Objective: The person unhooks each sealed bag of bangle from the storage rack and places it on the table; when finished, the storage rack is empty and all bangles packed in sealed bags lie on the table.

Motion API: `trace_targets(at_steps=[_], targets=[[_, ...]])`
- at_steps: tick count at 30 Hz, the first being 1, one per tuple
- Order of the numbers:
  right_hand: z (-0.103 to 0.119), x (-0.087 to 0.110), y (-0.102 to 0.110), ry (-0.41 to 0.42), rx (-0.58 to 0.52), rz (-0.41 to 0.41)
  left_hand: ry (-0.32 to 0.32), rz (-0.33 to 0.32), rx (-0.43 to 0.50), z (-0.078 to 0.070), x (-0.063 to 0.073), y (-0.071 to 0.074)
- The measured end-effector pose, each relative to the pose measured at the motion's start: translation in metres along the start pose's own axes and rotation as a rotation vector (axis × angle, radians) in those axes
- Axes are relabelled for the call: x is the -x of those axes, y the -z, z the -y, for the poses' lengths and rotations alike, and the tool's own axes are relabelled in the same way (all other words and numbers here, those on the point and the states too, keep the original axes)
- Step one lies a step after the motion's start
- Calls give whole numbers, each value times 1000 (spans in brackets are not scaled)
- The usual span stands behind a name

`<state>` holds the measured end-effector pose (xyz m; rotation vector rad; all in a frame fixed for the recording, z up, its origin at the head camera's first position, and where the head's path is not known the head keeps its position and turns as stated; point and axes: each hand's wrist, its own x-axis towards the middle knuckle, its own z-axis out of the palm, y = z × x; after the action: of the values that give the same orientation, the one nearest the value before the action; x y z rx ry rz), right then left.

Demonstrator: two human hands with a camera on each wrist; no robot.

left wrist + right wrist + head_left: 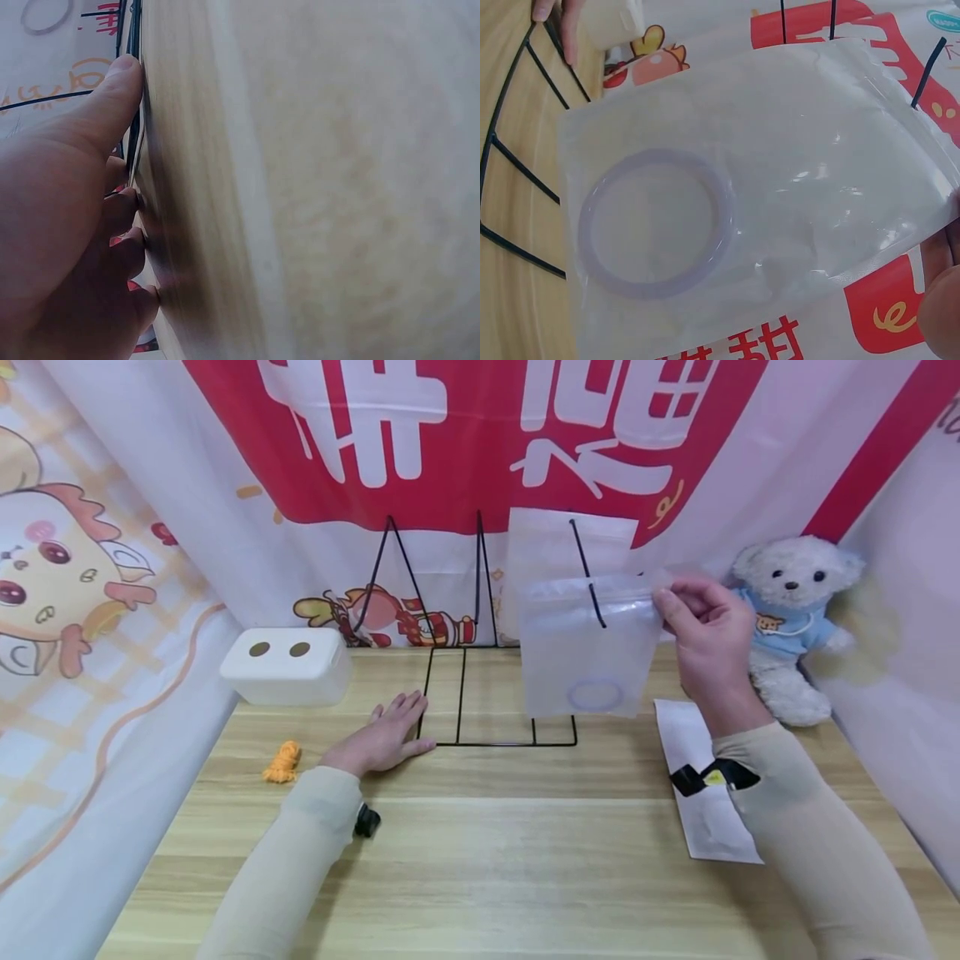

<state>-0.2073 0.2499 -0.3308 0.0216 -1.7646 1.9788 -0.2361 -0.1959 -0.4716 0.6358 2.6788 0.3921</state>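
Note:
My right hand (pixel 708 631) pinches the upper right corner of a clear plastic bag (pixel 551 652), with a pale purple bangle (pixel 656 289) inside. The bag is at the right prong of a black wire rack (pixel 498 745); the prong's end shows in front of the bag's upper part in the head view. Whether it passes through a hole I cannot tell. Behind the bag, at the same prong, is a whitish sheet or packet (pixel 543 543). My left hand (pixel 386 735) rests palm down by the rack's left base wire, fingers extended.
On the left stand a white box with two round holes (pixel 288 681) and a bundle of orange cord (pixel 282 762). A white paper sheet (pixel 705 827) lies under the right forearm. A teddy bear in blue (pixel 795 622) sits back right, and printed curtains hang behind.

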Motion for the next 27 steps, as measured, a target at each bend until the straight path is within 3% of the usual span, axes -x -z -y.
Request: trace_targets(at_steps=[27], targets=[[9, 36, 11, 138, -41, -3, 8, -2, 4, -1, 2, 1]])
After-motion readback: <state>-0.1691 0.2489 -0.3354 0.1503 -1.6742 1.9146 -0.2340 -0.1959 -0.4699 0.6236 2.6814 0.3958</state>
